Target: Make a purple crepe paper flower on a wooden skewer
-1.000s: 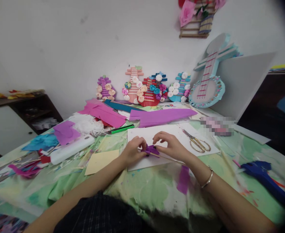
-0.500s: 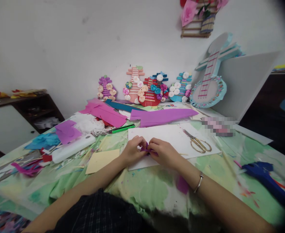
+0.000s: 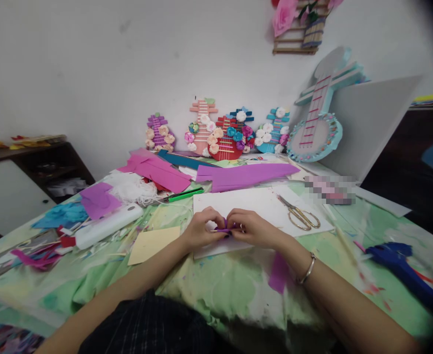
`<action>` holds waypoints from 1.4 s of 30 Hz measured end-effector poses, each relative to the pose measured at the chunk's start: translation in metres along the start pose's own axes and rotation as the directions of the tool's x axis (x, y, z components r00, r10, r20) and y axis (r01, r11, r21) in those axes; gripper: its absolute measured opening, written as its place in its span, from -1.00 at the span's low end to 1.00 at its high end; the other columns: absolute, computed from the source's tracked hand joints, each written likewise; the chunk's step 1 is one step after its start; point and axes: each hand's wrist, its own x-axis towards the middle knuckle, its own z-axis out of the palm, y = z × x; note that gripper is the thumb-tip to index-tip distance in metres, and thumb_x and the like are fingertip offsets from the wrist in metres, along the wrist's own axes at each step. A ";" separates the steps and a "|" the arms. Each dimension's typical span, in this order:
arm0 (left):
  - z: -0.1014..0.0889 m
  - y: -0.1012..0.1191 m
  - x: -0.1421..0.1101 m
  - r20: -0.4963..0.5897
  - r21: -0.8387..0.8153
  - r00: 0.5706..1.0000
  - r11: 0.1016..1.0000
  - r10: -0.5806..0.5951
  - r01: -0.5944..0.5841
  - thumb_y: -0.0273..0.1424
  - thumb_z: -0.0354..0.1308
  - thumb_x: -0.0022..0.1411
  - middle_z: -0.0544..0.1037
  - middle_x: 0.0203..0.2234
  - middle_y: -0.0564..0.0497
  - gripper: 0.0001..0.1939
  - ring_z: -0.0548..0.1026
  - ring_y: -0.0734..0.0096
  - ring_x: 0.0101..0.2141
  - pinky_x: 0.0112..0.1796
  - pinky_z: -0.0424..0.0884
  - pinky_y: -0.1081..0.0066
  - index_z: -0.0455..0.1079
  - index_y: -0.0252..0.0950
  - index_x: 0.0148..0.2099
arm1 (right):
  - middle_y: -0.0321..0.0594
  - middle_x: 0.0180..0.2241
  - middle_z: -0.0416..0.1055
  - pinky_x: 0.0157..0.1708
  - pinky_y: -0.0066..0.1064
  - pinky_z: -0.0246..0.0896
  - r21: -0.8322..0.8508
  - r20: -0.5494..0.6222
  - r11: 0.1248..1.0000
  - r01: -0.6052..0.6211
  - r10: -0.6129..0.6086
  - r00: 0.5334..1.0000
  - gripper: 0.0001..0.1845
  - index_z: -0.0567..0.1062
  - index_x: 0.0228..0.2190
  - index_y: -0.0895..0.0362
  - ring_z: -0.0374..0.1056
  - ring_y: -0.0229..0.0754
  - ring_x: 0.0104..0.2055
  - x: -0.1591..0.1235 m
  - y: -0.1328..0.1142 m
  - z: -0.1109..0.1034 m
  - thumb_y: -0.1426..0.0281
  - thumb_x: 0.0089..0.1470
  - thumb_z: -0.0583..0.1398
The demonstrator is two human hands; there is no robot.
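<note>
Both my hands meet over a white sheet [image 3: 261,206] on the table. My left hand [image 3: 201,230] and my right hand [image 3: 251,227] are closed, pinching a small purple foam piece [image 3: 224,228] between their fingertips. Most of the piece is hidden by my fingers. A bangle sits on my right wrist. A loose purple scrap [image 3: 278,273] lies on the green cloth just under my right forearm.
Gold scissors [image 3: 298,215] lie on the white sheet to the right. A blue glue gun [image 3: 401,268] is at the far right. Purple [image 3: 246,176] and pink foam strips [image 3: 157,172], a green pen [image 3: 185,195] and a yellow card [image 3: 150,243] surround the sheet. Foam guitars [image 3: 227,132] line the wall.
My right hand came in from an open arch over the piece and closed on it against my left hand. The thin stick seen a second ago no longer shows.
</note>
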 end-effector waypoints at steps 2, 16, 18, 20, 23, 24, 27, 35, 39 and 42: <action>-0.001 0.000 0.000 -0.015 -0.033 1.000 0.999 -0.025 0.024 -0.38 0.29 -0.01 0.47 -0.53 0.00 -0.84 0.40 0.40 -0.41 -0.34 0.30 0.42 0.38 -0.33 -0.46 | -0.22 -0.37 0.34 -0.40 -0.50 0.12 0.005 -0.006 1.000 -0.014 0.014 1.000 -0.87 0.41 -0.45 0.20 0.23 -0.30 -0.40 0.000 -0.001 -0.001 0.62 -0.08 0.12; 0.000 -0.007 0.001 0.008 -0.343 0.986 0.925 -0.169 0.161 -0.31 0.35 -0.09 0.45 -0.54 -0.02 -0.73 0.38 0.44 -0.46 -0.36 0.29 0.41 0.36 -0.38 -0.47 | -0.27 -0.37 0.34 -0.45 -0.53 0.12 0.136 -0.044 0.987 -0.091 0.098 0.994 -0.85 0.44 -0.43 0.18 0.22 -0.37 -0.47 -0.002 0.000 -0.004 0.61 -0.09 0.13; 0.001 -0.007 0.001 0.030 -0.391 0.982 0.902 -0.186 0.183 -0.31 0.35 -0.10 0.45 -0.54 -0.02 -0.72 0.37 0.46 -0.48 -0.40 0.27 0.43 0.37 -0.39 -0.46 | -0.27 -0.38 0.35 -0.46 -0.53 0.12 0.145 -0.037 0.984 -0.104 0.111 0.993 -0.85 0.45 -0.44 0.18 0.22 -0.37 -0.48 -0.002 0.000 -0.004 0.61 -0.10 0.13; 0.000 -0.006 0.001 0.044 -0.375 0.978 0.905 -0.202 0.203 -0.31 0.36 -0.11 0.46 -0.54 -0.02 -0.72 0.35 0.47 -0.50 -0.43 0.26 0.44 0.40 -0.40 -0.42 | -0.27 -0.38 0.35 -0.47 -0.53 0.12 0.155 -0.036 0.981 -0.116 0.122 0.992 -0.85 0.45 -0.44 0.18 0.23 -0.37 -0.48 -0.002 0.000 -0.005 0.60 -0.10 0.13; -0.001 -0.005 0.001 0.030 -0.250 0.981 0.948 -0.194 0.195 -0.33 0.34 -0.08 0.47 -0.54 -0.03 -0.76 0.36 0.46 -0.49 -0.42 0.26 0.43 0.45 -0.39 -0.39 | -0.26 -0.37 0.35 -0.48 -0.54 0.12 0.164 -0.056 0.978 -0.128 0.138 0.989 -0.84 0.46 -0.43 0.18 0.23 -0.37 -0.48 -0.002 0.000 -0.005 0.60 -0.10 0.14; -0.002 -0.005 0.001 0.024 -0.209 0.983 0.961 -0.182 0.183 -0.33 0.33 -0.06 0.47 -0.53 -0.03 -0.79 0.37 0.44 -0.48 -0.40 0.27 0.42 0.46 -0.38 -0.41 | -0.26 -0.37 0.35 -0.47 -0.54 0.12 0.163 -0.065 0.978 -0.128 0.140 0.988 -0.84 0.46 -0.43 0.18 0.23 -0.37 -0.47 -0.002 0.000 -0.005 0.61 -0.10 0.14; -0.003 -0.005 0.001 -0.004 -0.136 0.989 0.980 -0.146 0.145 -0.32 0.30 -0.02 0.48 -0.54 -0.05 -0.81 0.40 0.39 -0.44 -0.35 0.29 0.39 0.46 -0.37 -0.46 | -0.26 -0.37 0.34 -0.46 -0.53 0.12 0.135 -0.095 0.984 -0.115 0.128 0.987 -0.84 0.46 -0.42 0.18 0.22 -0.36 -0.46 -0.002 0.001 -0.005 0.61 -0.09 0.13; -0.005 -0.005 0.001 0.012 -0.081 0.997 0.993 -0.080 0.081 -0.32 0.25 0.04 0.49 -0.53 -0.05 -0.82 0.41 0.36 -0.40 -0.31 0.30 0.36 0.43 -0.35 -0.46 | -0.21 -0.32 0.34 -0.39 -0.50 0.18 0.092 -0.147 0.994 -0.059 0.072 0.987 -0.82 0.47 -0.43 0.16 0.26 -0.26 -0.27 -0.001 0.002 -0.004 0.62 -0.10 0.15; -0.005 -0.005 0.001 0.011 -0.069 0.996 0.994 -0.086 0.086 -0.30 0.26 0.03 0.49 -0.52 -0.06 -0.79 0.41 0.36 -0.41 -0.32 0.30 0.35 0.41 -0.35 -0.48 | -0.20 -0.31 0.33 -0.41 -0.51 0.19 0.101 -0.153 0.992 -0.074 0.089 0.984 -0.83 0.47 -0.45 0.16 0.26 -0.26 -0.26 0.000 0.003 -0.003 0.61 -0.11 0.15; -0.004 -0.004 0.001 0.001 -0.068 0.997 0.995 -0.075 0.075 -0.27 0.25 0.04 0.49 -0.52 -0.06 -0.76 0.40 0.36 -0.41 -0.33 0.30 0.34 0.40 -0.35 -0.49 | -0.21 -0.31 0.33 -0.42 -0.53 0.19 0.106 -0.159 0.992 -0.069 0.085 0.984 -0.83 0.47 -0.44 0.15 0.26 -0.27 -0.27 -0.001 0.003 -0.003 0.62 -0.11 0.15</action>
